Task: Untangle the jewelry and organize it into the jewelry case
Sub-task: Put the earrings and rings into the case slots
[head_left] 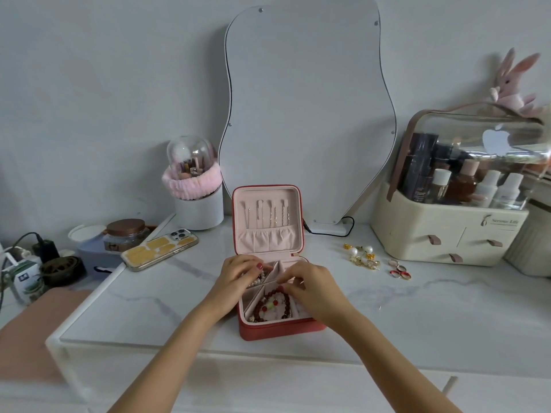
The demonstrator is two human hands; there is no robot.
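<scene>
In the jewelry case (pixel 269 330), the left hand (pixel 238 274) pinches a pearl strand (pixel 257 281); the right hand's (pixel 310 283) grip is unclear — a tug could snag the red bead bracelet (pixel 275 304).

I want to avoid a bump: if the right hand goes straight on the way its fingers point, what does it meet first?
Probably the left hand, facing the right hand over the jewelry case; depth is unclear.

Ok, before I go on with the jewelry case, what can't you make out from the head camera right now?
- Head view: what the left hand touches besides pearl beads; its fingers cover the jewelry case's back-left compartment.
- Head view: whether the right hand pinches anything; its fingertips are blurred.
- Head view: earrings and rings on the table are too small to count.
- Head view: the cosmetics organizer is cut off by the right edge.
</scene>
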